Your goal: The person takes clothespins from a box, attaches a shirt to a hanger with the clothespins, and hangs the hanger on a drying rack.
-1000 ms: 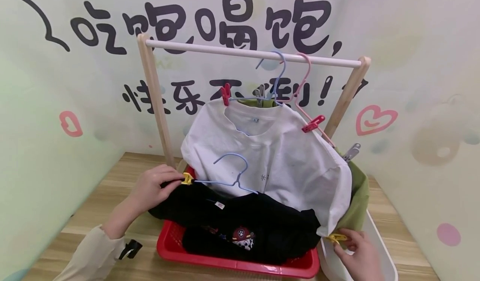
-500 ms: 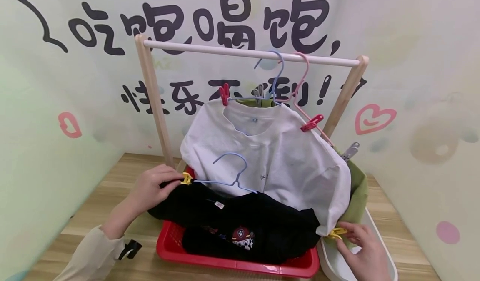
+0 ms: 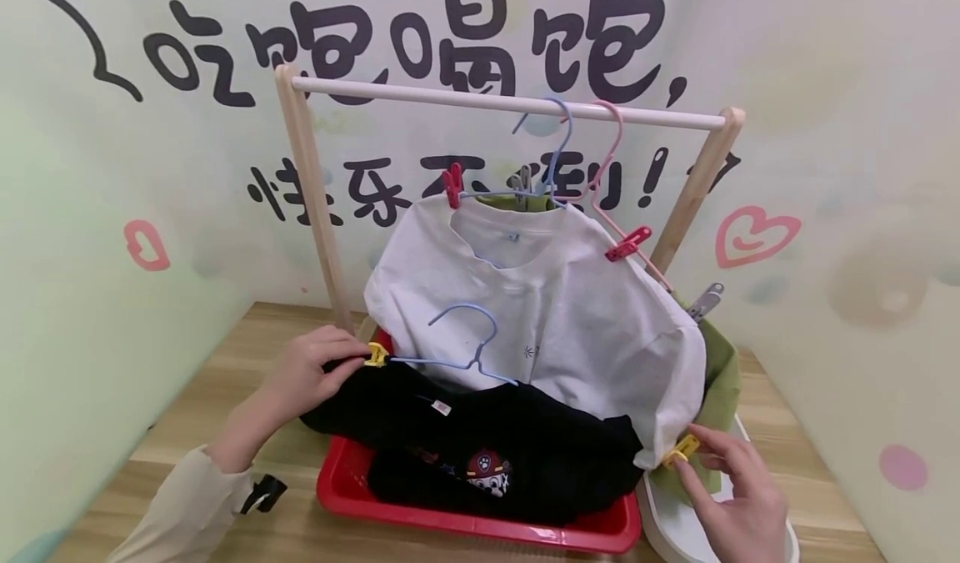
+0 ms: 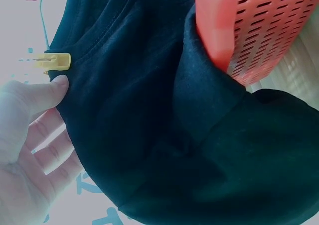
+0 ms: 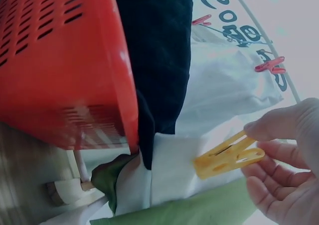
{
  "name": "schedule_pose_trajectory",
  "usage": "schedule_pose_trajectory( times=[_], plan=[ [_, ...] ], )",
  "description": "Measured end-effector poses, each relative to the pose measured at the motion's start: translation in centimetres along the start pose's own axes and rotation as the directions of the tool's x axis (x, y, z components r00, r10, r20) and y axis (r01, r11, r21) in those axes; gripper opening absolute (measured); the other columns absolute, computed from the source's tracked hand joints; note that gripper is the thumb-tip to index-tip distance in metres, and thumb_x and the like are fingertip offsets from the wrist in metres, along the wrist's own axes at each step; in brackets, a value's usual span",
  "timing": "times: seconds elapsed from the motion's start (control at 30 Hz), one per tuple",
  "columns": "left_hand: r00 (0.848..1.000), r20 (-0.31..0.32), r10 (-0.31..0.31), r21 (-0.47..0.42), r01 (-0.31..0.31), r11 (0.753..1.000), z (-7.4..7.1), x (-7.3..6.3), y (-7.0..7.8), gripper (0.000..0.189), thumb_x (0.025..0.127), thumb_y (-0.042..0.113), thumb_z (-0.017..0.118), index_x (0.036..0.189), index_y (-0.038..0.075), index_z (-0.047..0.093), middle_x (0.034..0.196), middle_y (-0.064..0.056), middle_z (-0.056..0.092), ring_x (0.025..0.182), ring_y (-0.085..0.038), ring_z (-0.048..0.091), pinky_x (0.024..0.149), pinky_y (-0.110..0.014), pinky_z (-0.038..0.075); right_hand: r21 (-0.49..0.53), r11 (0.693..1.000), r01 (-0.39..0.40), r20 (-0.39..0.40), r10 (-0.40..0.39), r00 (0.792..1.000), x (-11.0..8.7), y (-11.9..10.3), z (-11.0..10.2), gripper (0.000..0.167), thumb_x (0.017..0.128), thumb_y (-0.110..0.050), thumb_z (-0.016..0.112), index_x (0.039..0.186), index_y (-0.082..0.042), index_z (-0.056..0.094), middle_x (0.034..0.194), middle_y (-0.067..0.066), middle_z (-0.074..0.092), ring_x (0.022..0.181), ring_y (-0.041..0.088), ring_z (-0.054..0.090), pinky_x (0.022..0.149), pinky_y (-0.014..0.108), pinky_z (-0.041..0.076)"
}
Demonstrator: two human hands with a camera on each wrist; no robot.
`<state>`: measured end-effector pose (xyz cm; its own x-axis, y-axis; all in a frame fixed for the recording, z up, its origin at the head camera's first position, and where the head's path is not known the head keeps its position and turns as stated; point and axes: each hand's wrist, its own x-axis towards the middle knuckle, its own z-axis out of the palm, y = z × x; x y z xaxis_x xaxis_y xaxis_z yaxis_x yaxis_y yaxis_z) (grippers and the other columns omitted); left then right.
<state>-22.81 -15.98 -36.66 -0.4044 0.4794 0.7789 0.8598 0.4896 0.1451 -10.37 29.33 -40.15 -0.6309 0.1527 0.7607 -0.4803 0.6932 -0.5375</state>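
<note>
My left hand (image 3: 311, 371) pinches the left shoulder of a black shirt (image 4: 124, 95), thumb against the cloth. Right beside the thumb, a yellow clothespin (image 4: 59, 61) fastens that shoulder to a blue hanger (image 3: 476, 363), whose hook rises free in front of the white shirt (image 3: 487, 296). The black shirt drapes over a red basket (image 3: 480, 530), its printed dog face (image 3: 487, 473) near the front. At the right, my right hand (image 3: 738, 488) holds a second yellow clothespin (image 5: 224, 158) between thumb and fingers. This clothespin lies in front of the white shirt's sleeve end.
Behind stands a wooden rack with a white rod (image 3: 450, 96). From it hang the white shirt, pinned with red clothespins (image 3: 628, 244), and a green garment (image 3: 720, 379) on a pink hanger (image 3: 611, 146). A white bin (image 3: 675, 525) stands right of the basket.
My right hand has shifted slightly right, and the clothespin in it has turned from nearly level to tilted upward. My left hand keeps its grip on the black shirt.
</note>
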Motion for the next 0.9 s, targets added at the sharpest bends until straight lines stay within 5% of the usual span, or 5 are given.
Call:
schedule_pose_trajectory(
  times=[0.13,0.2,0.3,0.47,0.9],
  plan=[
    [1.0,0.012,-0.004,0.013,0.004,1.0,-0.3,-0.1,0.2,0.009,0.075,-0.003,0.073,0.083,0.001,0.072,0.081,-0.005,0.067,0.072,-0.019,0.06,0.062,-0.03,0.051,0.131,0.987,0.089,-0.015,-0.087,0.996,0.6,-0.5,0.5,0.031,0.069,0.013,0.075,0.098,0.014,0.064,0.097,0.008,0.063,0.089,0.002,0.055,0.076,0.008,0.043],
    [1.0,0.014,-0.007,0.014,0.007,1.0,-0.4,-0.1,0.3,0.022,0.064,-0.01,0.075,0.082,0.001,0.072,0.08,-0.005,0.067,0.071,-0.019,0.06,0.062,-0.03,0.051,0.193,0.972,0.134,-0.025,-0.131,0.991,1.0,-1.1,0.8,0.029,0.079,-0.001,0.073,0.099,0.016,0.062,0.097,0.016,0.062,0.091,0.006,0.056,0.077,0.01,0.045],
    [1.0,0.015,-0.008,0.014,0.008,1.0,-0.4,-0.1,0.4,0.006,0.082,0.007,0.071,0.082,0.001,0.072,0.08,-0.004,0.067,0.071,-0.018,0.06,0.061,-0.029,0.05,0.255,0.953,0.165,-0.038,-0.16,0.986,1.5,-2.0,1.1,0.042,0.084,-0.019,0.068,0.099,0.021,0.059,0.098,0.016,0.061,0.09,0.007,0.058,0.079,0.013,0.046],
    [1.0,0.001,-0.001,0.015,0.001,1.0,-0.3,-0.2,0.3,0.053,0.097,0.04,0.04,0.081,0.001,0.072,0.078,-0.004,0.067,0.068,-0.017,0.059,0.06,-0.027,0.049,0.382,0.906,0.182,-0.066,-0.169,0.983,1.6,-2.1,1.7,0.039,0.082,-0.008,0.069,0.097,0.026,0.055,0.1,0.016,0.061,0.09,0.012,0.059,0.081,0.017,0.048],
    [1.0,-0.013,0.013,0.02,-0.012,1.0,-0.2,0.1,0.2,0.053,0.097,0.04,0.041,0.08,0.001,0.072,0.077,-0.004,0.066,0.067,-0.017,0.059,0.058,-0.027,0.049,0.39,0.91,0.14,-0.093,-0.113,0.989,1.8,-1.9,3.2,0.027,0.072,0.017,0.07,0.096,0.021,0.059,0.095,0.021,0.06,0.087,0.012,0.061,0.079,0.017,0.049]
  ],
)
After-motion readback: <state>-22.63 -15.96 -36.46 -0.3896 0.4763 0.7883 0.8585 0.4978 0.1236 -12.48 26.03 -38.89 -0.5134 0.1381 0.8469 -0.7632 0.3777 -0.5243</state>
